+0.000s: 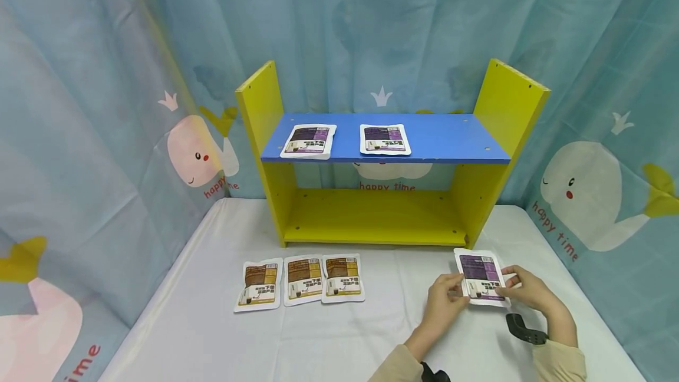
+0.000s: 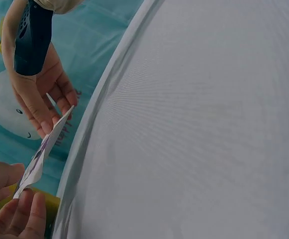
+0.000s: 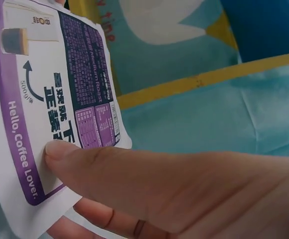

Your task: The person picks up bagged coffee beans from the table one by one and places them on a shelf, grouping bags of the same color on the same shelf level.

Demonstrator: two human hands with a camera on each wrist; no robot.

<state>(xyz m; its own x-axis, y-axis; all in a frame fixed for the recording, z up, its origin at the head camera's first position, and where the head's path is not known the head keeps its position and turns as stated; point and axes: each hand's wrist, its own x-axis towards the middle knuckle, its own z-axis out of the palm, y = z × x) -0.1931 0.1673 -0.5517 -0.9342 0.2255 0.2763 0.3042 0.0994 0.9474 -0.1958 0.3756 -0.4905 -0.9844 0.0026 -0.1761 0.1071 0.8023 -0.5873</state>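
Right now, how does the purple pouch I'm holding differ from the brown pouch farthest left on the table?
The purple pouch has purple printing; the brown pouch is printed in brown and yellow.
The purple pouch is held; the brown pouch lies untouched on the table.
The purple pouch is toward the right side, the brown pouch toward the left.
Both have white borders and dark lettering.

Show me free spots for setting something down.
Free: yellow lower board between yellow side panels; the blue shelf right of two purple-labelled pouches; the white tablecloth between three brown-labelled pouches and the left hand. Crowded: that row, and where it and the right hand hold another purple pouch.
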